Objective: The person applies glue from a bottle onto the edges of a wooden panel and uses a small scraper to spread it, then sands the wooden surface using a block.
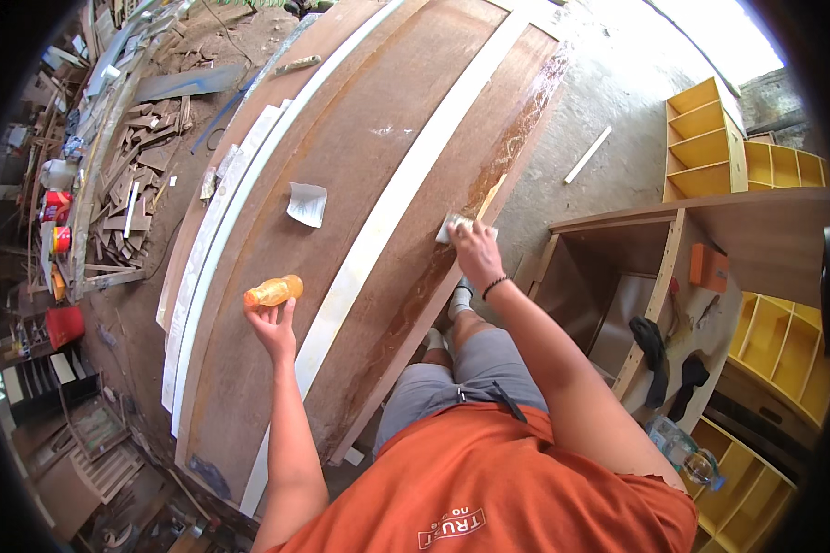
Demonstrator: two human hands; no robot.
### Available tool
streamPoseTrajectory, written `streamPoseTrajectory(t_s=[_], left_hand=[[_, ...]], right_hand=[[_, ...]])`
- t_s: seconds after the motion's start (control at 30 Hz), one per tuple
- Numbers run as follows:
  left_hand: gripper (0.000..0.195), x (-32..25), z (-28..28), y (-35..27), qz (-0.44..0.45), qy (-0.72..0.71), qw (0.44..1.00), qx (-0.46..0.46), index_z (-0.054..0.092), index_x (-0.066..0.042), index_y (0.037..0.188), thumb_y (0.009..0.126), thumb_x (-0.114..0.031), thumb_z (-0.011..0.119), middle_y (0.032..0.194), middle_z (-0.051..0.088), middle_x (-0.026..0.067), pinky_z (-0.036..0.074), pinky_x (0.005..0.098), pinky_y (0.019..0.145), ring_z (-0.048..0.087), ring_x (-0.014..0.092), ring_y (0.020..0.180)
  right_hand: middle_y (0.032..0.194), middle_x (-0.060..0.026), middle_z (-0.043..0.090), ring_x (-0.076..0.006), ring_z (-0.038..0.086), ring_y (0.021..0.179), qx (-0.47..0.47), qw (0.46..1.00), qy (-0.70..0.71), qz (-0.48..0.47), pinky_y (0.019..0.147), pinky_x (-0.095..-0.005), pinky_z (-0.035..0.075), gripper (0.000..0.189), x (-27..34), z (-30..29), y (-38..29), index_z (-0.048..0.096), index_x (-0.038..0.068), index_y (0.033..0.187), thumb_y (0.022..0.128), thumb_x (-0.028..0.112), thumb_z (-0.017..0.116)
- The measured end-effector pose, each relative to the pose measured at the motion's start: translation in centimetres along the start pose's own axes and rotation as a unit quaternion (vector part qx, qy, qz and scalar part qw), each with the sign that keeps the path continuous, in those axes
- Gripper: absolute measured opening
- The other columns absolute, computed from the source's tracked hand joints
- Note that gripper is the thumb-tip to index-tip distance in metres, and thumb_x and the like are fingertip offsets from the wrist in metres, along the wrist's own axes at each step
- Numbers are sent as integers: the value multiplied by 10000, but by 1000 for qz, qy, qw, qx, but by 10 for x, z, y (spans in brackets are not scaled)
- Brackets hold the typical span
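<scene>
My left hand (277,333) grips an orange plastic bottle (275,292) held tilted above a large brown wooden panel (304,332). My right hand (479,256) holds a small pale pad (445,231) against the panel near its right-hand edge; the fingers partly cover it, and its material cannot be told. Along that edge runs a dark, wet-looking band (415,307). Whitish streaks (536,93) lie on the band's far end. A long white strip (380,235) divides the panel lengthwise. Left of the strip rests a curled printed sheet (308,205).
Yellow compartment shelves (698,148) and an open wooden cabinet (615,256) stand to the right. Black cloths (653,352) and a clear plastic bottle (685,449) lie near my right arm. Wood offcuts (135,155) are piled left. A handled tool (297,65) lies on a far board.
</scene>
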State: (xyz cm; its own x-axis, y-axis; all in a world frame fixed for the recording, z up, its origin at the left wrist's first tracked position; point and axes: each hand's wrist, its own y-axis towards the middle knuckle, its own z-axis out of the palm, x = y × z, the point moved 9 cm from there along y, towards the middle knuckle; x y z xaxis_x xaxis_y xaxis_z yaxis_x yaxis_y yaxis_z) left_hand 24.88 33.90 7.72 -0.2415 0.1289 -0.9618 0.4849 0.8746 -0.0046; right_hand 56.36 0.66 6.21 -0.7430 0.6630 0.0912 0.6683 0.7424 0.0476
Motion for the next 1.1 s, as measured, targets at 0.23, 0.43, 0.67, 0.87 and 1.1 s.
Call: streamPoseTrajectory(t_s=[0.23,0.43,0.67,0.87,1.1], left_hand=[[820,0,-31,-56,-28,61,998,-17,293,-67,1484,871,-149,832,1470,445,199,447,502,1114,550,348,1316],[722,-11,-20,-115,-22,136,990,42,353,-36,1452,877,-99,787,1458,449,183,473,474,1067,558,345,1291],[604,-78,67,-185,74,185,930,309,509,-56,1354,837,-139,809,1425,447,194,501,443,1059,522,359,1301],[510,-155,151,-197,265,207,835,436,576,-126,1299,847,-191,802,1507,426,166,494,445,1067,488,365,1369],[413,-189,168,-179,330,207,815,430,625,-147,1226,856,-214,794,1483,458,115,491,449,1034,557,300,1272]], right_hand=[[1112,-31,663,-251,578,1078,1,999,48,-4,905,-383,473,445,7,-24,-12,718,183,1266,865,45,585],[1105,-27,656,-250,589,1061,-21,996,18,87,866,-399,481,375,-66,-19,30,711,166,1214,869,67,599],[1107,-32,654,-258,577,1073,56,993,92,-39,887,-410,473,408,9,-23,-18,690,167,1266,876,87,598],[1102,-21,681,-257,582,1057,-44,998,18,44,876,-404,472,403,-44,-41,8,716,213,1235,873,87,592],[1104,-29,678,-255,587,1063,13,999,44,-1,903,-405,477,407,-28,-15,-5,716,181,1260,887,96,576]])
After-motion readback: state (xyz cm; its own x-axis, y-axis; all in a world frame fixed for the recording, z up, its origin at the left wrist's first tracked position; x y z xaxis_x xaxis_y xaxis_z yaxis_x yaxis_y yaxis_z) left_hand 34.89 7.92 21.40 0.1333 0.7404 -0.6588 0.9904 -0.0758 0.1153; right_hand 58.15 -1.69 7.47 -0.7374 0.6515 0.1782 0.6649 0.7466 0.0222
